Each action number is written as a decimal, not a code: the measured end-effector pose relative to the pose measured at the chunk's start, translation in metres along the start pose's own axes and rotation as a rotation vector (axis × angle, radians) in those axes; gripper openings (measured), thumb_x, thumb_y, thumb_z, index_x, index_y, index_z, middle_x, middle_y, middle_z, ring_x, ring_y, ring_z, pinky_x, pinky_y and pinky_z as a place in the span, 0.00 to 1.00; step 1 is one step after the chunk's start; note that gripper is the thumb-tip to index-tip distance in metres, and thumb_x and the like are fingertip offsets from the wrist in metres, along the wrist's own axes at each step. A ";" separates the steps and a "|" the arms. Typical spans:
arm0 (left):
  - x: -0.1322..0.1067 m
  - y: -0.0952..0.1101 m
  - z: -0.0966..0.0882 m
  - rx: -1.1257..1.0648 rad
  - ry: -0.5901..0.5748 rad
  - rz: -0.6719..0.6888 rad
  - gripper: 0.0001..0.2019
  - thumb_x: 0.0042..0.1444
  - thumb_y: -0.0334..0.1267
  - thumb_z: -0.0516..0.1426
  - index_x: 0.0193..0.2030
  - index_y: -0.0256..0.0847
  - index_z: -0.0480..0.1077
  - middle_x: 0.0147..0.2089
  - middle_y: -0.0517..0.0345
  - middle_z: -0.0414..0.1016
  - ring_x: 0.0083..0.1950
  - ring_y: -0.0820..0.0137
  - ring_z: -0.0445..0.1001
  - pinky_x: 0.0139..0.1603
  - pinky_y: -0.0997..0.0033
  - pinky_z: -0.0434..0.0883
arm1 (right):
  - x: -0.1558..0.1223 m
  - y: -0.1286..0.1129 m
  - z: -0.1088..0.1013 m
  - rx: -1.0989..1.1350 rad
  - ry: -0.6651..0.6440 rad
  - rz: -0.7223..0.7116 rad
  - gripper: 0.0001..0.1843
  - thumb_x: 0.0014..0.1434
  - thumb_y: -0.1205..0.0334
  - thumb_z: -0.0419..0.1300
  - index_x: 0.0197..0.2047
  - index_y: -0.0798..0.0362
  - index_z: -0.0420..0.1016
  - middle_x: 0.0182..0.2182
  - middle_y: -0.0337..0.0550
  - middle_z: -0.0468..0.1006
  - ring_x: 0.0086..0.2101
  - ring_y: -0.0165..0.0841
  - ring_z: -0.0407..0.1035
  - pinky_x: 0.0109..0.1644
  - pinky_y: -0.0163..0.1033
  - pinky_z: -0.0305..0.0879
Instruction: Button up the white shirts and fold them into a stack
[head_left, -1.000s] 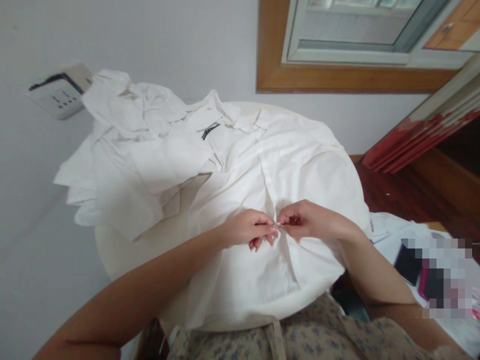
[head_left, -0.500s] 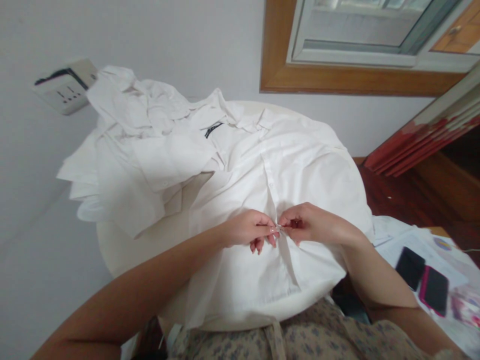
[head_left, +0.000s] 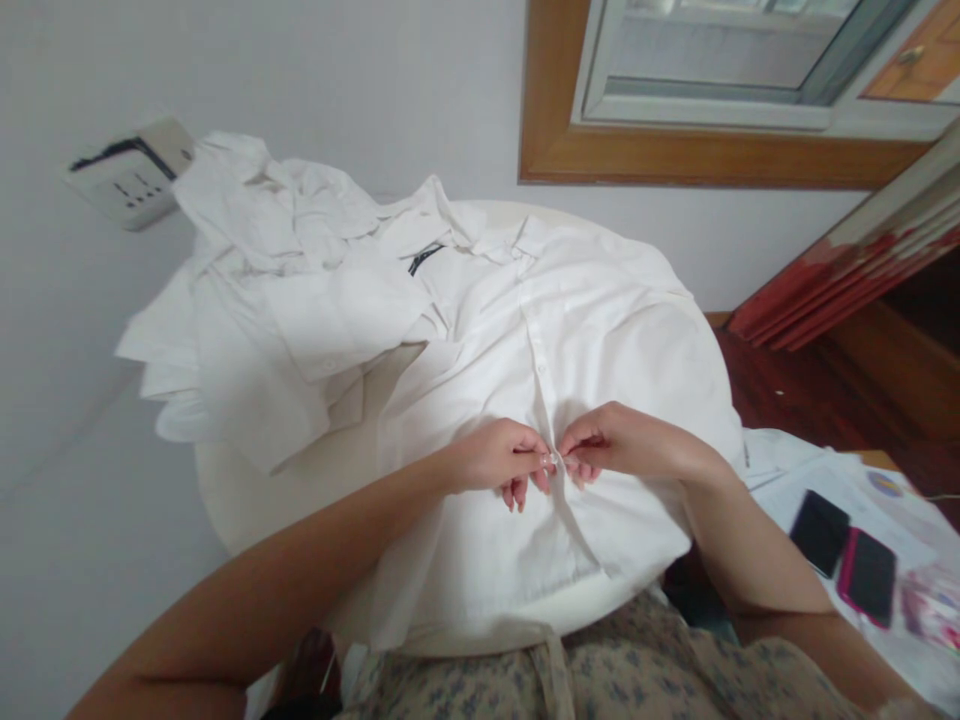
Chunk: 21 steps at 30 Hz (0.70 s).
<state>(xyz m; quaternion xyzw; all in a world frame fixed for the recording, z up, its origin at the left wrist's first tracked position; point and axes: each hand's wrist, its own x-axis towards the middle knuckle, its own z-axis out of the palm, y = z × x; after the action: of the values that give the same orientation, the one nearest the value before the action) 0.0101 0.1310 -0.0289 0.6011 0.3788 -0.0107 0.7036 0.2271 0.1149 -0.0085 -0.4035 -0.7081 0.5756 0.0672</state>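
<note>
Both hands have drawn closer together at the shirt front since a moment ago.

Left hand (head_left: 499, 462) and right hand (head_left: 622, 445) now meet fingertip to fingertip, each pinching an edge of the white shirt (head_left: 600, 340) at its button strip (head_left: 541, 375). The shirt lies spread front-up over the round table (head_left: 240, 500), hem toward the person. It looks like a button low on the front is being worked (fastening or undoing, I cannot tell which). Whatever comes next seems to call for a fine thumb-and-forefinger grip, with the two edges kept overlapped and flat. The button itself is hidden behind the fingertips, and so is any buttonhole. White on white blurs the heap of garments (head_left: 262, 300) at the left, so their number is unclear. The two phones (head_left: 817, 530) at the right are smeared.
</note>
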 end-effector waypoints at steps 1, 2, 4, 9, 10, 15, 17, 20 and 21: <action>0.000 0.000 0.000 0.002 0.001 0.003 0.17 0.59 0.50 0.57 0.32 0.36 0.70 0.17 0.66 0.70 0.17 0.78 0.69 0.20 0.80 0.67 | 0.001 0.001 0.001 0.023 0.008 0.024 0.13 0.60 0.61 0.56 0.40 0.55 0.81 0.30 0.41 0.80 0.31 0.30 0.74 0.38 0.35 0.71; 0.000 -0.001 0.000 0.007 0.002 0.006 0.17 0.59 0.51 0.57 0.31 0.36 0.70 0.17 0.66 0.69 0.17 0.78 0.69 0.20 0.80 0.67 | 0.002 0.001 0.001 0.038 0.016 0.043 0.12 0.60 0.60 0.56 0.39 0.55 0.81 0.29 0.41 0.80 0.30 0.30 0.75 0.38 0.35 0.71; 0.000 -0.002 0.001 0.022 0.001 0.011 0.17 0.60 0.50 0.56 0.31 0.36 0.70 0.17 0.65 0.70 0.17 0.78 0.69 0.20 0.80 0.67 | 0.004 0.001 0.002 0.054 0.029 0.064 0.12 0.59 0.60 0.58 0.37 0.55 0.81 0.29 0.42 0.80 0.30 0.31 0.75 0.37 0.36 0.72; 0.002 -0.006 0.001 0.033 0.009 0.021 0.15 0.61 0.47 0.55 0.31 0.36 0.69 0.20 0.63 0.73 0.18 0.78 0.70 0.21 0.79 0.68 | 0.007 0.005 0.003 0.049 0.052 0.054 0.10 0.57 0.60 0.58 0.35 0.55 0.79 0.27 0.41 0.79 0.28 0.30 0.74 0.34 0.35 0.71; 0.003 -0.006 0.001 0.037 0.010 0.024 0.15 0.61 0.47 0.54 0.31 0.36 0.69 0.20 0.63 0.72 0.18 0.77 0.70 0.21 0.79 0.68 | 0.008 0.006 0.004 0.040 0.055 0.050 0.10 0.57 0.60 0.58 0.35 0.55 0.79 0.26 0.40 0.78 0.27 0.30 0.74 0.33 0.34 0.70; 0.002 -0.003 0.002 0.015 0.025 0.006 0.18 0.63 0.47 0.51 0.29 0.36 0.68 0.16 0.63 0.70 0.17 0.77 0.68 0.20 0.78 0.67 | 0.010 0.004 0.007 -0.051 0.075 0.030 0.09 0.57 0.64 0.56 0.35 0.56 0.77 0.25 0.40 0.76 0.25 0.29 0.72 0.29 0.32 0.67; 0.001 -0.001 0.003 -0.023 0.046 -0.012 0.19 0.64 0.48 0.50 0.28 0.36 0.67 0.17 0.62 0.71 0.16 0.77 0.68 0.19 0.78 0.67 | 0.010 0.001 0.008 -0.086 0.084 0.017 0.09 0.57 0.65 0.55 0.35 0.56 0.77 0.23 0.39 0.75 0.24 0.29 0.71 0.28 0.32 0.66; 0.002 0.000 0.005 -0.039 0.073 -0.022 0.21 0.63 0.53 0.50 0.28 0.37 0.66 0.17 0.62 0.71 0.16 0.76 0.68 0.17 0.78 0.66 | 0.009 -0.003 0.009 -0.128 0.105 -0.006 0.09 0.57 0.66 0.55 0.33 0.56 0.77 0.22 0.38 0.74 0.23 0.29 0.71 0.28 0.32 0.65; 0.002 0.000 0.006 -0.031 0.077 -0.019 0.22 0.62 0.55 0.51 0.28 0.37 0.66 0.17 0.63 0.71 0.16 0.76 0.68 0.17 0.78 0.66 | 0.009 -0.004 0.009 -0.138 0.113 -0.009 0.09 0.57 0.67 0.55 0.33 0.56 0.77 0.21 0.38 0.74 0.23 0.29 0.70 0.28 0.32 0.64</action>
<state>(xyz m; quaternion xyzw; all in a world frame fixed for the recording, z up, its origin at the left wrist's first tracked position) 0.0148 0.1269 -0.0304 0.5866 0.4115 0.0117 0.6975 0.2144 0.1137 -0.0115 -0.4361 -0.7429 0.5013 0.0816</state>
